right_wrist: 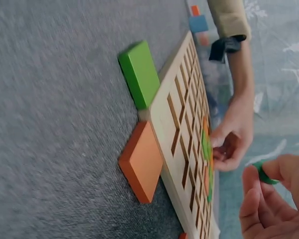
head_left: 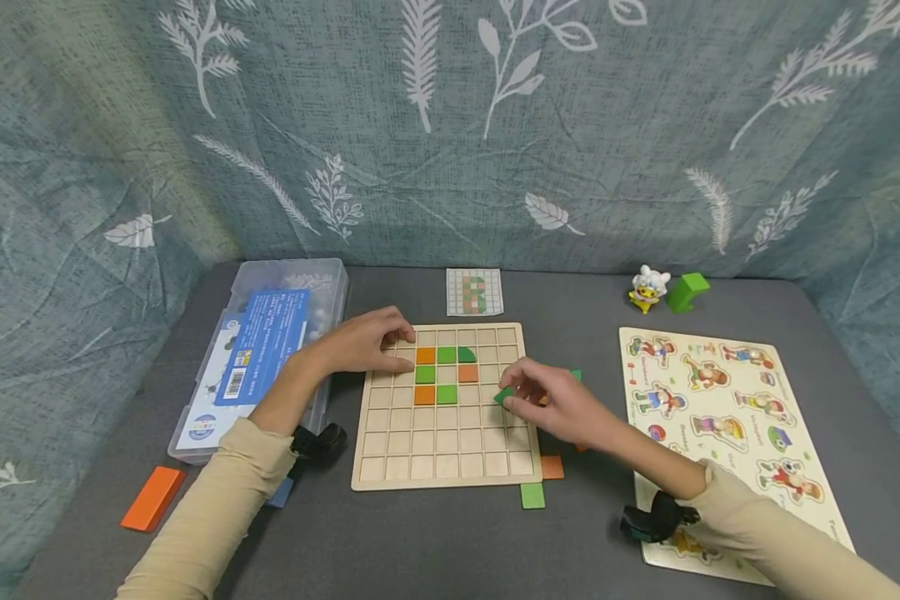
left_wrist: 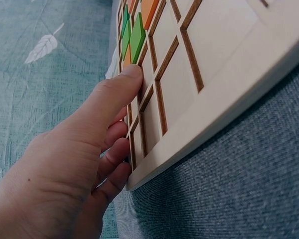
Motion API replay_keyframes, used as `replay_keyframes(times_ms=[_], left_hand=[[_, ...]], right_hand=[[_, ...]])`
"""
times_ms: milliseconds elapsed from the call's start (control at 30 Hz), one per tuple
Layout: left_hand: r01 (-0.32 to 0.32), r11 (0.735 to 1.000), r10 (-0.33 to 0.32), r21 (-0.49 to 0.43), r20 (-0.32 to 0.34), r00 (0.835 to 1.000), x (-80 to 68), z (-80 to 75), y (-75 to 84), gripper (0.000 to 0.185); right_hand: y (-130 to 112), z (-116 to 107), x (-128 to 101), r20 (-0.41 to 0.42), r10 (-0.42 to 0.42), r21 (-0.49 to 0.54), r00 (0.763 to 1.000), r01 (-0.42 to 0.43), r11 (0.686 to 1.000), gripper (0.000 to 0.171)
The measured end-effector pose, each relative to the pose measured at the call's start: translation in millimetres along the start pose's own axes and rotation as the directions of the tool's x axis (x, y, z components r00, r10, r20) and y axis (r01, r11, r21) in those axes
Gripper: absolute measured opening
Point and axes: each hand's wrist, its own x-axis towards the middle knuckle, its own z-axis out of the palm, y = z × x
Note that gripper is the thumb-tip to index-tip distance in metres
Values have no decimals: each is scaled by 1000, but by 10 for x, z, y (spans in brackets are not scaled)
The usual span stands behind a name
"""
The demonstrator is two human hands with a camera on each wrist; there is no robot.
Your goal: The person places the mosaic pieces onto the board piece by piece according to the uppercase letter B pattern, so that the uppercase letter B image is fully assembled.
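A wooden grid board [head_left: 405, 443] lies on the dark table, with several orange and green tiles set in its upper cells. One of these is a dark green quarter-round tile [head_left: 466, 355]. My left hand [head_left: 360, 342] rests at the board's upper left, thumb and fingertips touching it beside the tiles. Over the board's right side my right hand [head_left: 551, 400] pinches a dark green tile [right_wrist: 265, 174] between thumb and fingers. Its full outline is hidden by the fingers. Behind the board lies a small printed pattern card [head_left: 475, 292] showing a coloured grid.
Loose green [head_left: 532, 496] and orange [head_left: 552, 467] tiles lie by the board's lower right corner. A plastic case [head_left: 326, 292] stands left, near an orange block [head_left: 152, 498]. Rightward are a picture puzzle board [head_left: 750, 450], a figurine [head_left: 648, 288] and a green block [head_left: 687, 292].
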Motion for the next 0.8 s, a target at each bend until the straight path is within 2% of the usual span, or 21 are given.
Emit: replay_keyframes(times_ms=[167, 367, 500, 667, 800], left_hand=[[-4, 1000, 5, 10, -3, 1000, -1, 11, -8, 37], [-4, 1000, 4, 6, 0, 1000, -3, 17, -12, 37], [-1, 1000, 1, 8, 0, 1000, 3, 14, -9, 38], [-2, 1000, 2, 10, -2, 1000, 4, 3, -3, 37], [-4, 1000, 4, 7, -3, 1000, 2, -5, 2, 37]], right_hand=[[70, 11, 120, -35, 14, 6, 999, -14, 1000, 15], [139, 83, 267, 4, 79, 6, 997, -79, 997, 20], [165, 142, 350, 30, 87, 6, 996, -87, 996, 23], [148, 226, 437, 89, 99, -50, 991, -95, 994, 23], [105, 277, 491, 123, 113, -137, 986, -96, 986, 22]])
